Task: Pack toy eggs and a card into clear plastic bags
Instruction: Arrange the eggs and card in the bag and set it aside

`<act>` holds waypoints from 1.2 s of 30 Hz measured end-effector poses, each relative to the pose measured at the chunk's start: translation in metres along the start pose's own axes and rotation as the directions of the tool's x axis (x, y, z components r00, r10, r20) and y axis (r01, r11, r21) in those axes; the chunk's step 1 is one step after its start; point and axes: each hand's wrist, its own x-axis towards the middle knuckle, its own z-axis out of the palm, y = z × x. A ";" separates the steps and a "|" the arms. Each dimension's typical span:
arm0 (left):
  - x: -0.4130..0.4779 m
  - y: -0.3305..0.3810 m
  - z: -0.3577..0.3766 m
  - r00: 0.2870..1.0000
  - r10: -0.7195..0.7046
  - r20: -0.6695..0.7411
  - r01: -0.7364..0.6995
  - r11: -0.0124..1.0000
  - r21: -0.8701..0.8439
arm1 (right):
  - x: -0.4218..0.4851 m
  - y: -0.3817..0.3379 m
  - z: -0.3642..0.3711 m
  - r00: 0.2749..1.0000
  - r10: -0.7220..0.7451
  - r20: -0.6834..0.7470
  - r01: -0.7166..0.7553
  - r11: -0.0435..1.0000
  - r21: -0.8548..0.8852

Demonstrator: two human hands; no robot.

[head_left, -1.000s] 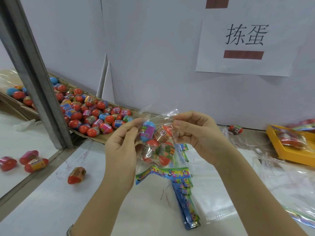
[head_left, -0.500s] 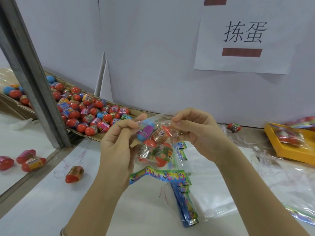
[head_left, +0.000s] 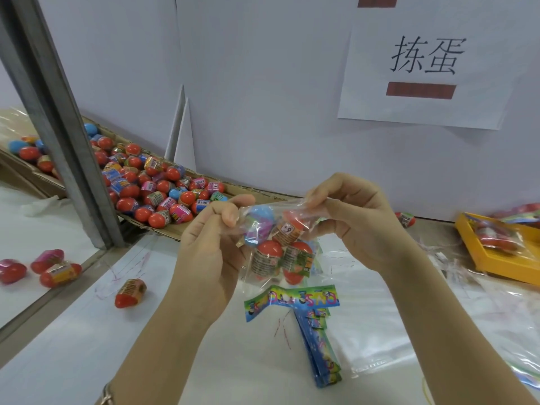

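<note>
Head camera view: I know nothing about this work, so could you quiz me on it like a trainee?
1. True or false: the left hand and right hand both pinch the top of the clear bag.
2. The heap of loose eggs lies: A in a cardboard tray; B in a metal bucket; C on the floor.
3. Missing word: the bagged egg nearest the left hand is ____.
Key: 1 true; 2 A; 3 blue.
</note>
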 end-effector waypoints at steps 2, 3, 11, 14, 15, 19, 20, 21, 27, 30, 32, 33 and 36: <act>-0.001 0.001 0.000 1.000 0.011 0.018 -0.011 1.000 0.014 | 0.000 -0.001 0.000 1.000 -0.013 0.014 0.013 1.000 -0.005; -0.002 0.002 0.000 1.000 0.017 0.024 -0.018 0.999 0.030 | 0.000 -0.002 0.000 1.000 -0.019 0.025 0.019 1.000 -0.011; -0.005 0.001 -0.001 0.989 0.136 0.055 -0.144 0.974 0.177 | 0.000 -0.003 -0.002 0.998 -0.040 0.039 0.041 0.998 -0.037; -0.004 0.001 -0.003 0.985 0.150 0.081 -0.164 0.965 0.204 | 0.000 -0.004 -0.001 0.997 -0.052 0.059 0.054 0.998 -0.032; -0.003 0.001 -0.004 0.985 0.151 0.083 -0.166 0.963 0.214 | -0.001 -0.004 -0.001 0.996 -0.055 0.068 0.058 0.997 -0.043; -0.003 -0.003 -0.004 0.978 0.206 0.033 -0.206 0.928 0.312 | -0.001 -0.005 -0.002 0.995 -0.063 0.080 0.071 0.994 -0.089; -0.003 -0.004 -0.004 0.970 0.242 0.038 -0.239 0.902 0.358 | -0.001 -0.005 -0.002 0.994 -0.066 0.083 0.074 0.993 -0.094; -0.004 -0.005 -0.004 0.961 0.272 0.054 -0.271 0.876 0.400 | -0.002 -0.006 -0.002 0.994 -0.068 0.085 0.076 0.992 -0.096; -0.004 -0.005 -0.007 0.950 0.297 0.099 -0.312 0.873 0.375 | -0.002 -0.006 -0.003 0.997 -0.066 0.049 0.069 0.996 -0.056; -0.005 -0.003 -0.005 0.963 0.249 0.106 -0.269 0.918 0.291 | -0.002 -0.009 -0.003 0.995 -0.077 0.059 0.079 0.996 -0.037; -0.006 -0.002 -0.004 0.971 0.224 0.083 -0.238 0.939 0.248 | -0.002 -0.010 -0.003 0.995 -0.079 0.062 0.081 0.996 -0.024; -0.006 -0.001 -0.002 0.974 0.213 0.072 -0.224 0.946 0.234 | -0.002 -0.011 -0.003 0.995 -0.080 0.063 0.081 0.997 -0.016; -0.007 -0.001 0.000 0.979 0.188 0.081 -0.197 0.971 0.135 | -0.003 -0.011 -0.003 0.995 -0.079 0.057 0.079 0.997 -0.004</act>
